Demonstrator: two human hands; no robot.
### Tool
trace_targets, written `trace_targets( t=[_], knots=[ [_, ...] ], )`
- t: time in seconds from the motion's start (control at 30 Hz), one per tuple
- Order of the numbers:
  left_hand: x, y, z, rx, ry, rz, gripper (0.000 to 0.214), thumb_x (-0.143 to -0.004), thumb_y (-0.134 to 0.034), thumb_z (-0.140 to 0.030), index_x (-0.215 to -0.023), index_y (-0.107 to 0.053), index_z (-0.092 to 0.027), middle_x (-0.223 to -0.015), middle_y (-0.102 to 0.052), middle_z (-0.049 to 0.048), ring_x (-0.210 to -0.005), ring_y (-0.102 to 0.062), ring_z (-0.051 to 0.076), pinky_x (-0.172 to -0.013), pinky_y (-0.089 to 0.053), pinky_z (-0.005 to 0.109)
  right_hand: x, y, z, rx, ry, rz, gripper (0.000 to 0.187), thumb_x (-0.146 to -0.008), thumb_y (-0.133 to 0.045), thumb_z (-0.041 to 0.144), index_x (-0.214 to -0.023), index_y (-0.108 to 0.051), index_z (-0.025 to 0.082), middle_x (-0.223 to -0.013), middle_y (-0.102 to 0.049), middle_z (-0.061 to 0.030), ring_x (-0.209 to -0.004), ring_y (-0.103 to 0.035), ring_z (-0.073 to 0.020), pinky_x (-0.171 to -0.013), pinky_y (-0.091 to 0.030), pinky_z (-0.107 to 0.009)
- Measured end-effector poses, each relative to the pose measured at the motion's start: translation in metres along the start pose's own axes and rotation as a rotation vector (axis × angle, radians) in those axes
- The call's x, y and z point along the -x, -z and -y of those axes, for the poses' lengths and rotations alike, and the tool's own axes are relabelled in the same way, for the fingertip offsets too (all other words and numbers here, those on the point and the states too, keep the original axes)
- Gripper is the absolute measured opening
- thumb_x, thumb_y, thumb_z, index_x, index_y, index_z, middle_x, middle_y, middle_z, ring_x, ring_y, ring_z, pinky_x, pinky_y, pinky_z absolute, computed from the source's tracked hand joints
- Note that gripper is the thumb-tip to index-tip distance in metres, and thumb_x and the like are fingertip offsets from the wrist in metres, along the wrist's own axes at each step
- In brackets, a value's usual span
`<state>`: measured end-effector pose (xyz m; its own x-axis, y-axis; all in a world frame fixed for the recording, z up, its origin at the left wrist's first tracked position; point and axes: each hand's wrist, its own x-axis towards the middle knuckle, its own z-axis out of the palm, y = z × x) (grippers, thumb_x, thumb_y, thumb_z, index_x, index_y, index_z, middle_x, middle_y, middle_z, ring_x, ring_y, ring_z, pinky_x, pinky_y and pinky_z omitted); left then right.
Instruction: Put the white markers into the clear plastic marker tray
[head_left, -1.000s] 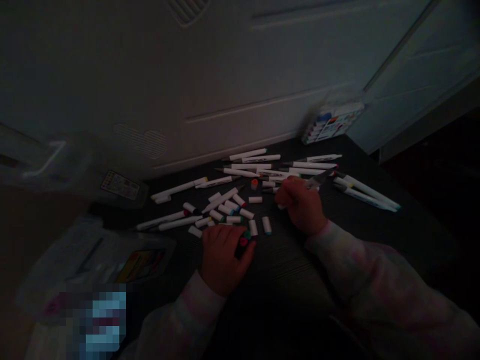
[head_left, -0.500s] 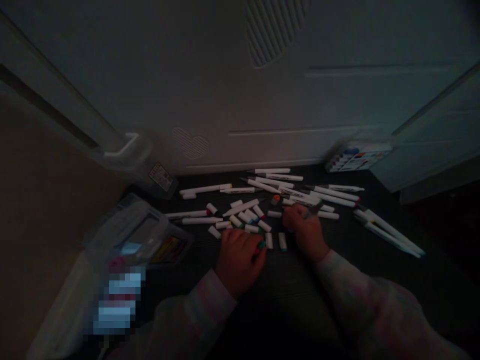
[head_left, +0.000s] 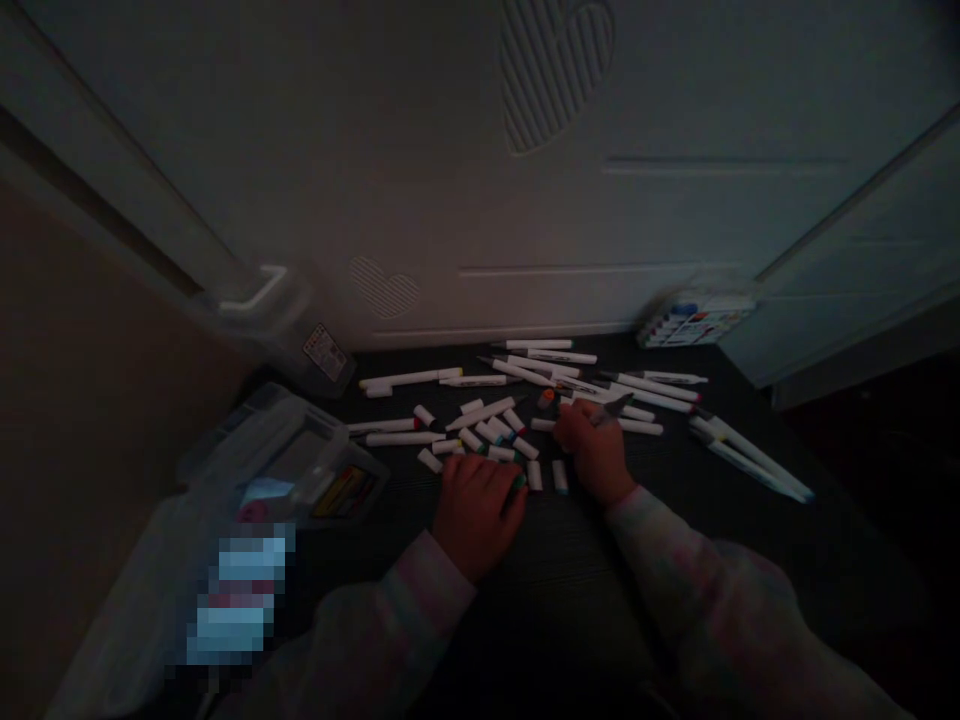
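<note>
In the dim head view, my left hand [head_left: 480, 510] is closed at the near edge of a pile of loose white marker caps [head_left: 501, 454]. Between its thumb and forefinger shows the green end of a small piece, probably a marker cap [head_left: 519, 482]; the fingers cover most of it. My right hand [head_left: 596, 455] grips a marker [head_left: 616, 406], whose dark grey tip points up and right past the fingers. Two caps stand or lie between the hands. An orange-topped grey piece [head_left: 547, 398] is just beyond my right hand.
Several uncapped white markers [head_left: 637, 390] lie across the back of the dark table [head_left: 555, 590], more at right [head_left: 754, 460]. A clear container [head_left: 289, 335] and an open clear case [head_left: 300, 440] are at left. A packed marker set [head_left: 697, 318] leans against the white panel [head_left: 420, 180].
The view has shifted slightly. My right hand has moved a little left relative to the view, still gripping the marker. My left hand stays by the caps, its hold unchanged.
</note>
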<state>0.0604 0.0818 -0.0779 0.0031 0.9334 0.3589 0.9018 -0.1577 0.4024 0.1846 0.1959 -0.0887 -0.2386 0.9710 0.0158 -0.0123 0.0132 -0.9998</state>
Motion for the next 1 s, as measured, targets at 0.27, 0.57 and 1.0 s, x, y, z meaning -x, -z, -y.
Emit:
trace_targets(
  t=[0.27,0.57,1.0],
  knots=[
    [0.0008,-0.0013,0.0014,0.004,-0.009,0.005,0.012,-0.078,-0.052,-0.022,-0.086,-0.059,-0.017,-0.078,-0.065,0.0025,-0.078,-0.052,0.020,-0.075,-0.035,0.038,-0.0051,-0.0008,0.0000,-0.044,-0.034,-0.061,0.040,-0.068,-0.056,0.044,-0.050,-0.029,0.022,-0.040,-0.029,0.0070,-0.038,-0.027,-0.0070,-0.039,-0.024,-0.023],
    [0.0005,-0.0014,0.0032,0.027,-0.007,0.015,0.013,-0.078,-0.050,-0.018,-0.088,-0.058,-0.017,-0.083,-0.065,0.0033,-0.081,-0.052,0.020,-0.076,-0.036,0.039,-0.0066,0.0010,0.0020,-0.164,-0.079,-0.051,0.037,-0.070,-0.056,0.037,-0.051,-0.028,0.021,-0.039,-0.029,0.0079,-0.036,-0.027,-0.0059,-0.036,-0.021,-0.022],
    [0.0007,-0.0027,0.0036,-0.007,0.021,0.007,0.016,-0.076,-0.054,-0.016,-0.090,-0.060,-0.019,-0.089,-0.063,0.0026,-0.085,-0.048,0.020,-0.078,-0.035,0.038,-0.0043,0.0042,-0.0008,-0.292,-0.098,-0.019,0.036,-0.071,-0.059,0.033,-0.050,-0.033,0.019,-0.037,-0.032,0.0082,-0.035,-0.028,-0.0046,-0.037,-0.020,-0.021]
  ],
)
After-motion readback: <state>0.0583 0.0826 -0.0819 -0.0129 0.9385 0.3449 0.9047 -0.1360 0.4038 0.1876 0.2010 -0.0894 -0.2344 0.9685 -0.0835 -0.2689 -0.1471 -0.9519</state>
